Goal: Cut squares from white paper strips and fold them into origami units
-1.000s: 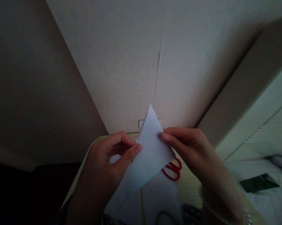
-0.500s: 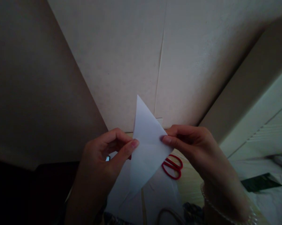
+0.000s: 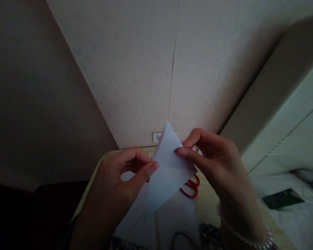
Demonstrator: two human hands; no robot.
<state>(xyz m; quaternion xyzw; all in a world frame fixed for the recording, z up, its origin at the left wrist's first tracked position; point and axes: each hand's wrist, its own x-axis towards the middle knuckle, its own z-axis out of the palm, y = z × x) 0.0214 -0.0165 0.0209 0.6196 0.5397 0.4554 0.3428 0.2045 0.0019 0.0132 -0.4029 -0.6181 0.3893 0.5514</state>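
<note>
A white sheet of paper folded into a triangle (image 3: 167, 168) is held up in front of me, one tip pointing up toward the wall. My left hand (image 3: 122, 177) pinches its left edge between thumb and fingers. My right hand (image 3: 211, 156) pinches its right corner, thumb on the front face, and wears a beaded bracelet at the wrist. Red-handled scissors (image 3: 190, 187) lie on the wooden table (image 3: 211, 205) just behind and below the paper, partly hidden by it.
More white paper (image 3: 169, 222) lies on the table under my hands. A wall socket (image 3: 156, 136) sits low on the pale wall behind. A dark flat object (image 3: 282, 198) rests on a light surface to the right. The left side is dark.
The folded paper rose and then came back down, its top tip now lower than half a second ago. Both hands kept their pinch; the right hand's fingers curled up slightly.
</note>
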